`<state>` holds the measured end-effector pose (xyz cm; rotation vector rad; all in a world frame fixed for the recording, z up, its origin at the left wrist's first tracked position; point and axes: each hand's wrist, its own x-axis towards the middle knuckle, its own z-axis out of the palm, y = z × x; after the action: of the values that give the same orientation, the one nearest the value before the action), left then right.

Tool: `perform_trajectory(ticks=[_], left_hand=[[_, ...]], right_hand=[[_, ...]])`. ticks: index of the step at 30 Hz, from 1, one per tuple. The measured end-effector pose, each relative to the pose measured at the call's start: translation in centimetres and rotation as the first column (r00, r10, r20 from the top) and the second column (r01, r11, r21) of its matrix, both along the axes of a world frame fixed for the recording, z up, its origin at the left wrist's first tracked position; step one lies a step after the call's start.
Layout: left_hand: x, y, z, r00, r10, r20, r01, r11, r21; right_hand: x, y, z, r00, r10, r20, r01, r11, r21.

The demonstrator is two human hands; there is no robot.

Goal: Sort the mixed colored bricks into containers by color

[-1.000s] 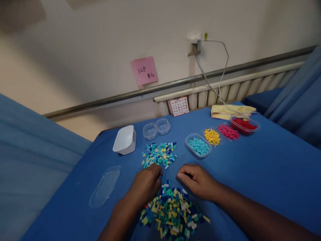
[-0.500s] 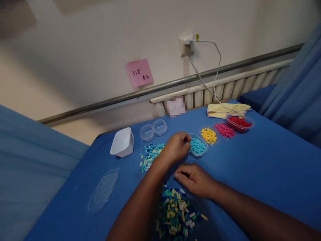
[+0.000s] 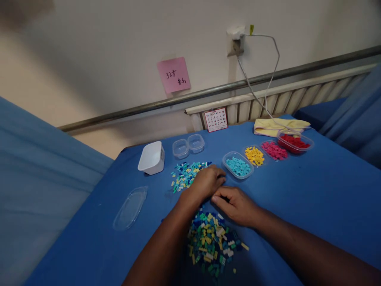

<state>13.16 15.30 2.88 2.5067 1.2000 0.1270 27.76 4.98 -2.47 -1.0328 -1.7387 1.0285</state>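
Note:
My left hand (image 3: 206, 182) is over the middle of the bed, fingers curled together. It lies between a scattered pile of small blue, white and pale-yellow building bricks (image 3: 187, 174) and a clear tub (image 3: 250, 173) of light-blue bricks (image 3: 238, 166). Just below it my right hand (image 3: 233, 204) rests closed, thumb against the curled fingers, almost touching the left. Whatever either hand holds, if anything, is hidden. In front of both wrists a larger mixed heap of bricks (image 3: 210, 238) in yellow, green, blue and white spreads out, partly behind the left forearm.
Tubs of yellow bricks (image 3: 254, 155), pink bricks (image 3: 274, 150) and red bricks (image 3: 294, 143) line the right, by a yellow cloth (image 3: 276, 126). Further left are two joined clear cups (image 3: 180, 150), a white box (image 3: 151, 158) and a clear lid (image 3: 131, 208). A cable (image 3: 253, 93) hangs from the wall.
My left hand has drawn back from the light-blue tub towards my right hand, leaving the whole tub in sight. The right hand stays closed in about the same place; the camera view has shifted.

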Motion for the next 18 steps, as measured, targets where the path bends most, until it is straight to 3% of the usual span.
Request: perform_trajectory(ticks=[3, 5, 11, 14, 16, 18], left_hand=[[0.3, -0.2, -0.1, 0.983, -0.041, -0.178, 0.053, 0.996, 0.067], [0.2, 0.0, 0.4, 0.978, -0.046, -0.202, 0.065, 0.994, 0.088], [1.5, 1.4, 2.8, 0.989, -0.008, 0.151, 0.018, 0.998, -0.062], [2.7, 2.3, 3.5, 0.972, -0.020, 0.233, 0.030, 0.999, -0.039], [2.5, 2.6, 3.5, 0.993, -0.023, 0.119, 0.020, 0.999, 0.025], [1.5, 2.7, 3.2, 0.995, -0.007, -0.098, 0.013, 0.998, 0.066]], right_hand=[[0.1, 0.0, -0.1, 1.000, 0.005, 0.008, -0.005, 1.000, 0.007], [0.1, -0.1, 0.0, 1.000, 0.005, 0.007, -0.005, 1.000, 0.011], [0.2, -0.2, 0.3, 1.000, 0.006, 0.001, -0.006, 1.000, -0.002], [0.2, -0.1, 0.2, 1.000, 0.006, -0.008, -0.006, 1.000, -0.001], [0.2, -0.1, 0.2, 1.000, 0.004, -0.013, -0.004, 1.000, 0.000], [0.2, -0.1, 0.2, 1.000, 0.004, -0.016, -0.004, 1.000, 0.003]])
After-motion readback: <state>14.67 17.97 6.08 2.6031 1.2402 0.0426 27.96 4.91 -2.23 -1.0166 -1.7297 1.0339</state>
